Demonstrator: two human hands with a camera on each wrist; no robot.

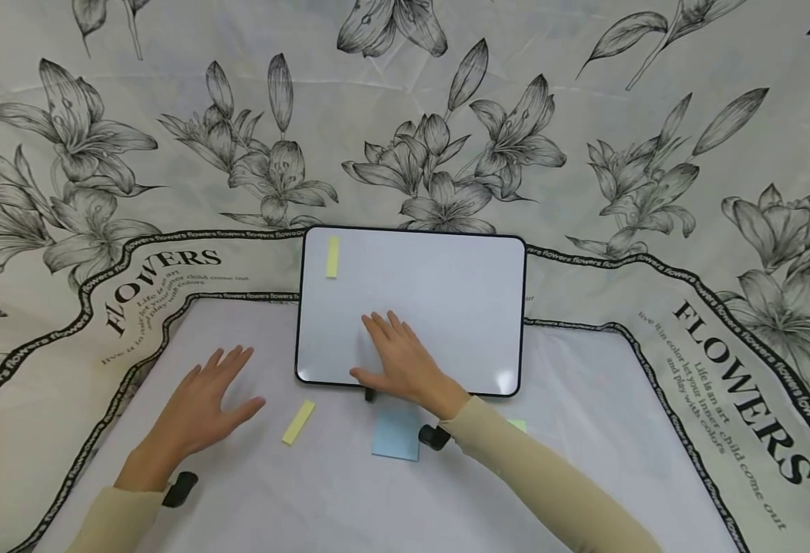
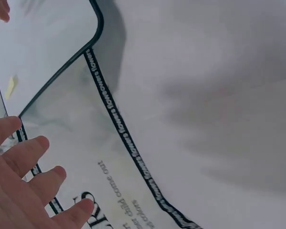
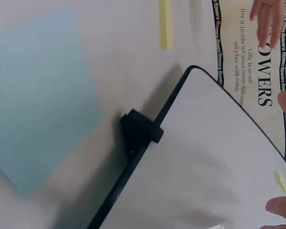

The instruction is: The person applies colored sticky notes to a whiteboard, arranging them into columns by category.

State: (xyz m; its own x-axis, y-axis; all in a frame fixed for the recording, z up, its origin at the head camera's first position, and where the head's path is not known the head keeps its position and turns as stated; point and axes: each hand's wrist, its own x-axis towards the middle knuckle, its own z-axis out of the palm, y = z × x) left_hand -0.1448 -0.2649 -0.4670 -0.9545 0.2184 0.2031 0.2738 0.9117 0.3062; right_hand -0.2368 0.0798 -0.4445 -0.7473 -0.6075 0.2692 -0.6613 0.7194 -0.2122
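Sitting mid-dial in the head view, the whiteboard [image 1: 474, 307] carries a yellow strip [image 1: 332, 257] at its ten o'clock, presumably stuck on, since it lies flat against the face. Across the board's six o'clock comes the right hand [image 1: 405, 365], fingers straight and slightly fanned, thumb well out, gripping nothing; whether it presses the board, I cannot tell. Over at eight, the left hand [image 1: 200, 411] is spread wide, also holding nothing. On the white cloth [image 1: 273, 507], a second strip [image 1: 298, 422] lies at seven, a blue sheet [image 1: 394, 438] at six, a green scrap [image 1: 518, 425] at five: likely kept close for easy reach.

Left wrist view: parted fingers at eight, the board's corner towards eleven.

Right wrist view: near the hub, a black foot [image 3: 139, 129] clasps the board's edge, probably propping it; blue sheet at nine, fingertips at four.
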